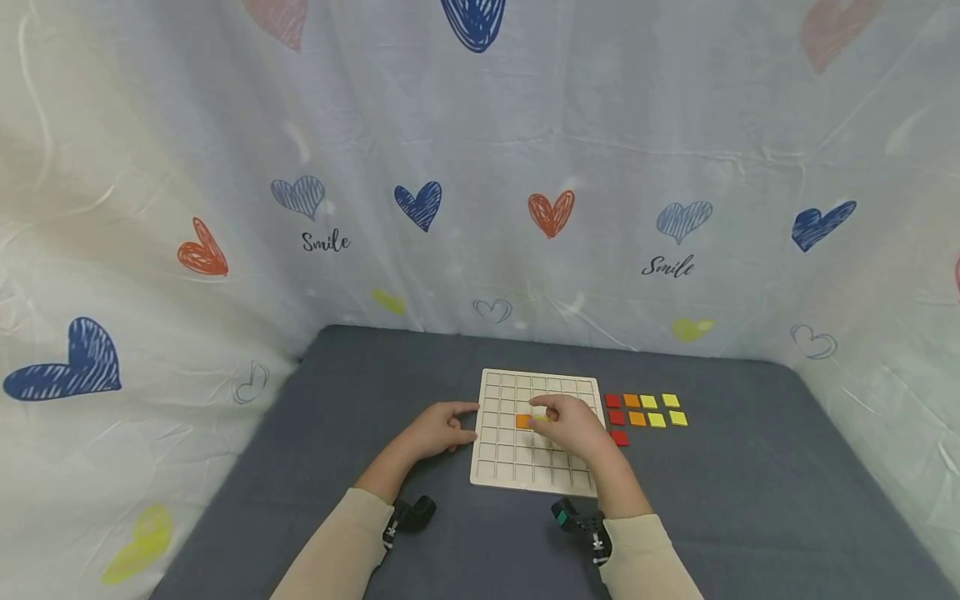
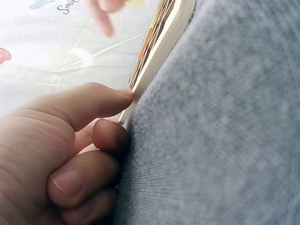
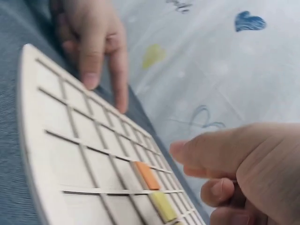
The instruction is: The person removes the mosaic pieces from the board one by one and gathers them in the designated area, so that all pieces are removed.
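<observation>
A pale wooden grid board (image 1: 495,467) lies on the dark cloth. My left hand (image 1: 438,429) is at its left edge, index finger and thumb stretched out against the rim. In the left wrist view, the other fingers (image 2: 68,183) are curled beside the board's side. Over the middle of the board is my right hand (image 1: 566,423), its thumb and index finger apart in the head view with no tile visible between them. An orange tile (image 3: 147,176) sits in a grid square, with a yellow tile (image 3: 163,206) beside it. The right hand partly hides the squares beneath it.
Right of the board lie loose tiles in rows: red tiles (image 1: 612,401), orange tiles (image 1: 632,400) and several yellow tiles (image 1: 656,420). The dark cloth (image 1: 750,500) covers the table. A white curtain (image 1: 480,142) printed with hearts hangs behind and at the sides.
</observation>
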Demonstrator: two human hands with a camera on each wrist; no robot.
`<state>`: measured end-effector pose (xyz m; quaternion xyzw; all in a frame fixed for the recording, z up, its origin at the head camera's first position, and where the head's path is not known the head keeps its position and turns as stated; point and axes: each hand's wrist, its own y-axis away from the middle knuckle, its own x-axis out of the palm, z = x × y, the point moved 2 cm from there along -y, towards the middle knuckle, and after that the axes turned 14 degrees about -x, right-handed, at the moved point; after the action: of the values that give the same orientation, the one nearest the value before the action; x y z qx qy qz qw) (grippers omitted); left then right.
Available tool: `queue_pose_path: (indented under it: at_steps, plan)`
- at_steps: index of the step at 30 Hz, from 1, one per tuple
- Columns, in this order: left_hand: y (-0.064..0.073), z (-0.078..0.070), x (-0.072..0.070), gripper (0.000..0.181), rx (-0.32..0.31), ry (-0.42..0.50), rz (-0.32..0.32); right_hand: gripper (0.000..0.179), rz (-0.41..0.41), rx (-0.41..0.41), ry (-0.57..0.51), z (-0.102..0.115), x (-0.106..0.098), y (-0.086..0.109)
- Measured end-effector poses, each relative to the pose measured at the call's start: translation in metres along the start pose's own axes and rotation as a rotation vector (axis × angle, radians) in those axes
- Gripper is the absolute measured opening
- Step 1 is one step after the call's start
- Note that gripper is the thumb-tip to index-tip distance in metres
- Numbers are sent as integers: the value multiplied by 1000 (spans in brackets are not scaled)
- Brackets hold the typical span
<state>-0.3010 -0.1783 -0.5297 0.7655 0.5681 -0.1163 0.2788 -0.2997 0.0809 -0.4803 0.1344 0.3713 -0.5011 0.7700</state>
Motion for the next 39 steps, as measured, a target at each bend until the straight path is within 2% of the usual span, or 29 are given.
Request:
queue_pose_path:
  at_steps: [5,11,19,27,39]
  plan:
    - [-1,0,0,59,3,-2,3,41,17,31,165,-1,17,-2]
    - [-2,0,0,59,2,-5,0,33,-34,8,212,-3,26,-3]
    - [0,-1,0,59,-18,-6,9,33,-103,22,209,-1,29,-5]
    - [3,-4,0,59,-7,-6,-4,32,-164,28,122,5,18,-4]
    - [3,-3,0,59,-11,12,-9,36,-188,17,-93,18,-21,5]
